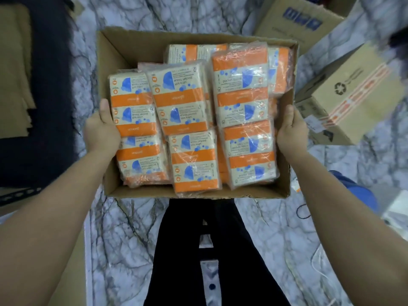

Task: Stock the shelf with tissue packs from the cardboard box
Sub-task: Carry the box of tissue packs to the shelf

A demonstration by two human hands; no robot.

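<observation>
I hold an open cardboard box [123, 54] in the air in front of me, above a marble floor. My left hand [102, 127] grips its left wall and my right hand [291, 127] grips its right wall, thumbs over the rims. Inside lie several tissue packs [181, 100], orange and beige with blue print, wrapped in clear plastic and stacked in rough rows. The far left corner of the box shows bare cardboard. No shelf is in view.
Other cardboard boxes [353, 93] lie on the floor at the right and upper right. Flattened cardboard [13, 69] rests on a dark mat at the left. My dark trouser legs [183, 250] stand below the box. A blue object [357, 191] sits at the right.
</observation>
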